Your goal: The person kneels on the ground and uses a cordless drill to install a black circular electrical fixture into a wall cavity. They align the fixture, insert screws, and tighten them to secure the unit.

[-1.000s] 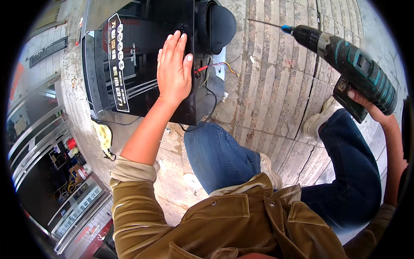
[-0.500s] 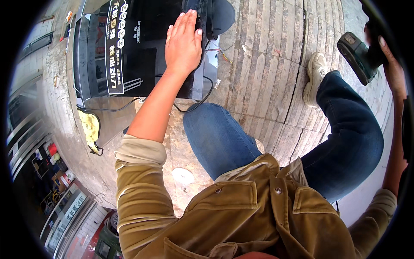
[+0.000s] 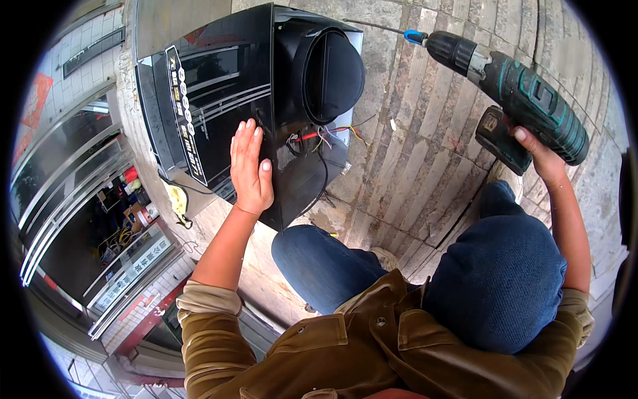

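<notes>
A black box-shaped appliance, which looks like a range hood (image 3: 226,100), rests on the ground before me, its glossy panel facing left. My left hand (image 3: 250,174) lies flat on that panel near its edge, fingers stretched out. On the hood's right side sits a round black duct outlet (image 3: 339,76), with loose coloured wires (image 3: 325,138) below it. My right hand (image 3: 546,158) grips the handle of a green-and-black cordless drill (image 3: 525,100). The drill's long thin bit, behind a blue collar (image 3: 415,37), points left toward the hood's far side; I cannot tell whether its tip touches.
Ridged paving slabs (image 3: 425,153) spread under and right of the hood. A black cable (image 3: 325,179) loops from its near side. A yellow item (image 3: 177,201) lies by its left corner. At left stands a shopfront with cluttered goods (image 3: 126,223) inside. My bent knees (image 3: 498,279) are close by.
The drill has swung inward from the right edge, its bit now toward the hood. The view has shifted, showing more of the hood's right side. My left hand still rests on the panel.
</notes>
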`<state>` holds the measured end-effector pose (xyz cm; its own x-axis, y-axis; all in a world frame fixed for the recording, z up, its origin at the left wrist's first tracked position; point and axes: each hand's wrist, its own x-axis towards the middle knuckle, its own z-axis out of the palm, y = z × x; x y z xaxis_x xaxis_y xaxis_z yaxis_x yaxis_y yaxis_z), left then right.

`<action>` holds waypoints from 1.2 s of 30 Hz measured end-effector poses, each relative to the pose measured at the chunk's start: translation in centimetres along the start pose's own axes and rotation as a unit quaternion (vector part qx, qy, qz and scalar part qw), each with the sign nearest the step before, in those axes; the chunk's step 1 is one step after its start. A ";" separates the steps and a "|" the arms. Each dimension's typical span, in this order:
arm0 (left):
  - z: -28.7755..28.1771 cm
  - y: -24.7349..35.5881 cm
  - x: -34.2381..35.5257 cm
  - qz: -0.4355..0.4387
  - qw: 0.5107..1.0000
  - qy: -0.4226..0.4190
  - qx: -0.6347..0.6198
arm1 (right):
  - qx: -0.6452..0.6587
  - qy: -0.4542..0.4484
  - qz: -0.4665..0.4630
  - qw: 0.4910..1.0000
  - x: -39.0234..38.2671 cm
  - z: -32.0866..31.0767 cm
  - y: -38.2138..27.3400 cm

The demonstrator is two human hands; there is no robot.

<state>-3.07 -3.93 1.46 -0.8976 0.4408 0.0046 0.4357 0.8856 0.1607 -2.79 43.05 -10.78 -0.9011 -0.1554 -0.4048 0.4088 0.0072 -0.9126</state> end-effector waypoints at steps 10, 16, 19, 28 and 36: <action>0.5 0.6 0.1 -0.029 0.996 -0.057 0.058 | 0.162 -0.037 0.074 0.983 6.7 -0.5 7.3; 0.4 1.4 0.0 -0.051 0.993 -0.066 0.080 | 0.248 -0.027 0.117 0.961 7.4 0.7 8.3; 0.7 1.1 0.0 -0.043 0.994 -0.065 0.079 | 0.234 -0.025 0.122 0.964 7.8 1.6 7.8; 0.7 1.0 0.3 -0.043 0.994 -0.063 0.080 | 0.214 -0.066 0.162 0.961 10.1 4.4 8.7; 0.5 0.5 -0.2 -0.042 0.996 -0.055 0.057 | 0.239 -0.081 0.187 0.949 12.3 7.6 8.8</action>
<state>-2.64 -3.46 1.06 -0.9211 0.3725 -0.1130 0.3701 0.9280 0.0424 -9.21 33.70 -23.37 -0.6615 -0.3797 -0.6467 0.7498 -0.3512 -0.5607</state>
